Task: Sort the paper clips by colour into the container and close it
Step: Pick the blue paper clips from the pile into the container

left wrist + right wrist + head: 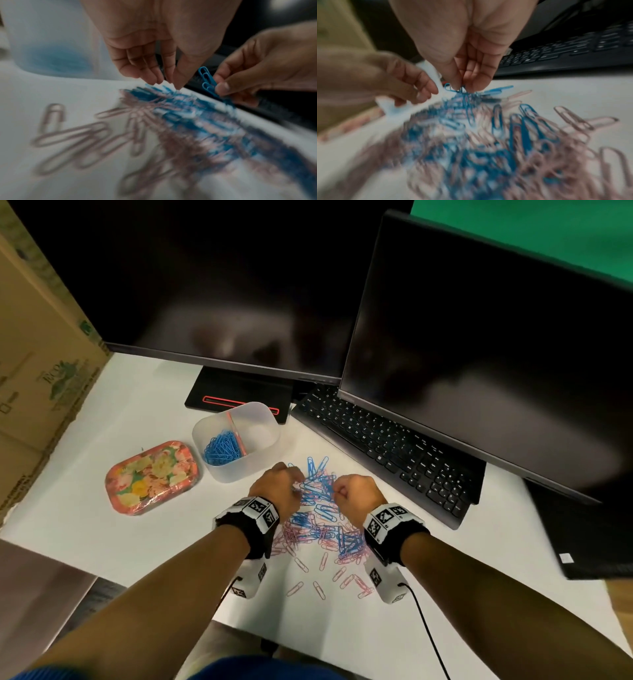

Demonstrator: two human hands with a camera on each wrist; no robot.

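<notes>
2 hands over mixed pile (322, 525); right hand (354, 491) pinches blue clips (206, 82); left hand (277, 484) fingers curled, empty.

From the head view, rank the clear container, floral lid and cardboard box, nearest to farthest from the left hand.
From the left hand:
1. Clear container, just beyond it, slightly left.
2. Floral lid, further left on the table.
3. Cardboard box, at the far left edge.

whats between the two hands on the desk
The far end of the mixed blue and pink paper clip pile lies between the left hand and right hand, clearest in the head view.
</notes>
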